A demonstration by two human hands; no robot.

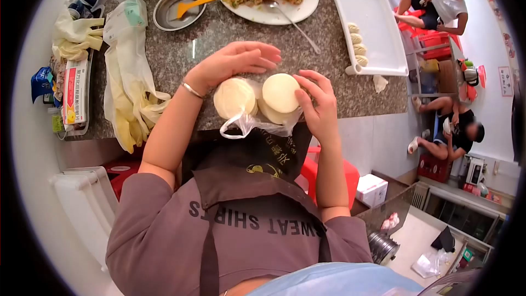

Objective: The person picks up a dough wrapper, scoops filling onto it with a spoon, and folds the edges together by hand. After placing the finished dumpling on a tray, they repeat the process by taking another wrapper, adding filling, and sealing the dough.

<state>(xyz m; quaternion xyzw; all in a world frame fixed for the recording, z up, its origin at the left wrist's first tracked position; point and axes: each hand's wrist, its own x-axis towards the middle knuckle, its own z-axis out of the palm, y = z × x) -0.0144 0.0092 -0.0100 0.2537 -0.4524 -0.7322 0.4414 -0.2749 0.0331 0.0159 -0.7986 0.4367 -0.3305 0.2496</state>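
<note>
The left hand is holding its fingers outstretched while the right hand is resting parted fingertips against one of two bagged stacks of pale discs at the surface's near edge.

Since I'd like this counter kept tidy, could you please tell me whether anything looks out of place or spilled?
I see no clear spill. A crumpled white scrap lies beside the white tray, looking like litter, and pale gloves overhang the front edge of the counter, where they could perhaps slip off.
</note>
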